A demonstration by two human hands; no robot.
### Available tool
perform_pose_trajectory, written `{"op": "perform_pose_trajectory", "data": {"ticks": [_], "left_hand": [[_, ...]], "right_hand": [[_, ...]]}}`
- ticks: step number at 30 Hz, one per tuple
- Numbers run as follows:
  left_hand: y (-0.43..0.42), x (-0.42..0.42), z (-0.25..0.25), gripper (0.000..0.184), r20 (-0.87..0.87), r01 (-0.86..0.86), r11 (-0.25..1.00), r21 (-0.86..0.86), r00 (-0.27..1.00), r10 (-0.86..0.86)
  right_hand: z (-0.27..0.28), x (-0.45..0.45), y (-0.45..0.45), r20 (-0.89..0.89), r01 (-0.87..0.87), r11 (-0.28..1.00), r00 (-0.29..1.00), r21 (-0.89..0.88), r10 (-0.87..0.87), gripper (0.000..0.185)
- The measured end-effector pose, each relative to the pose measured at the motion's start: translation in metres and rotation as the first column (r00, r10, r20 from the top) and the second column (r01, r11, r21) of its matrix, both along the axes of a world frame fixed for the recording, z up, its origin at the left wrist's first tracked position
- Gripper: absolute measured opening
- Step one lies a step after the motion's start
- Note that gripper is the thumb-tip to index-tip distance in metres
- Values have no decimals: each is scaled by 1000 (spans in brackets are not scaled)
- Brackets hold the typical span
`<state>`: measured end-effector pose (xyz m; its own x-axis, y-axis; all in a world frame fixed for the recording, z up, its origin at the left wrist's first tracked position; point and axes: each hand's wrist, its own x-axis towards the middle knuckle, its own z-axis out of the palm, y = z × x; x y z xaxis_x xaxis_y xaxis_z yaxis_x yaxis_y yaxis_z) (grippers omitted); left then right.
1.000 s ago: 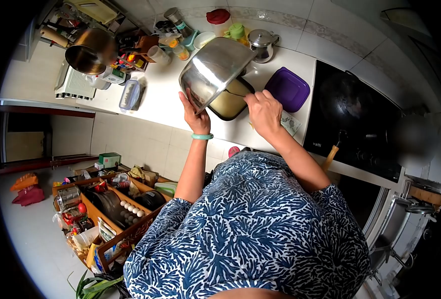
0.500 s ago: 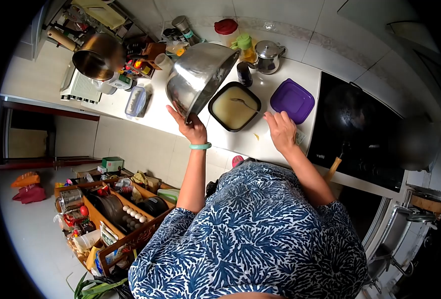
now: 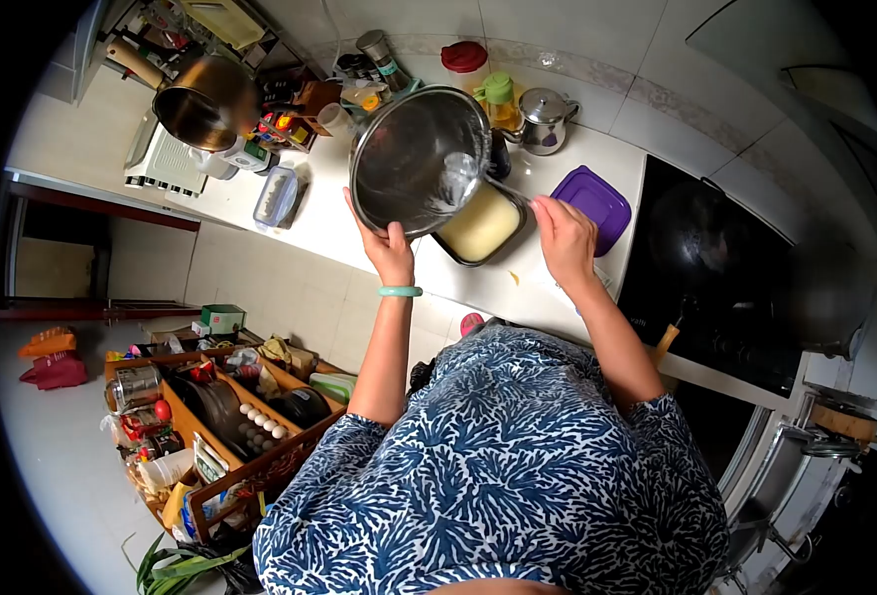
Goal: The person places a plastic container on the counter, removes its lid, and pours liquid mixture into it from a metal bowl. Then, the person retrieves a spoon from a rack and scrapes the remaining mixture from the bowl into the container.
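My left hand [image 3: 387, 250] grips the lower rim of a large metal mixing bowl [image 3: 394, 154], which is tilted so its inside faces me. Pale, shiny residue [image 3: 460, 180] clings to the bowl's right inner side. Closed on the handle of a metal spoon [image 3: 511, 192], my right hand [image 3: 567, 238] has the spoon reaching to the bowl's right rim; its head is hard to make out. Below the bowl stands a black square container [image 3: 472, 262] with a pale yellow mixture [image 3: 485, 226], partly covered by the bowl. A purple lid [image 3: 602, 203] lies behind my right hand.
A glass cooktop [image 3: 706, 278] with a wok [image 3: 691, 218] is to the right. Along the wall stand a metal pot [image 3: 546, 121], a green-topped oil bottle [image 3: 500, 99] and a red-lidded jar [image 3: 464, 64]. At left sit a clear box [image 3: 277, 196] and a saucepan [image 3: 200, 107].
The bowl has turned from showing its outside to showing its inside. My right hand, empty before, now holds the spoon, which has left the mixture and moved up to the bowl.
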<state>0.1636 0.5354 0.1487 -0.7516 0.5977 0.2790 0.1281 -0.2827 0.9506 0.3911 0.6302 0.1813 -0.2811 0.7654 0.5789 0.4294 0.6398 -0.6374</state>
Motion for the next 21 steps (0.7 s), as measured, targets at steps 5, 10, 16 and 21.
{"op": "perform_pose_trajectory", "data": {"ticks": [5,10,16,21], "left_hand": [[-1,19,22,46,336,109,984,-142,940,-56],[-1,22,18,41,409,204,961,-188,906,-113],[-3,22,14,40,372,222,946,-235,920,-124],[-4,22,28,48,374,231,946,-226,918,-135]], "right_hand": [[7,-26,23,125,108,968,982,225,-139,10],[5,-46,32,259,71,957,955,283,-148,9],[18,-35,25,306,-256,932,936,258,172,14],[33,-17,43,232,-91,935,973,342,10,15]]}}
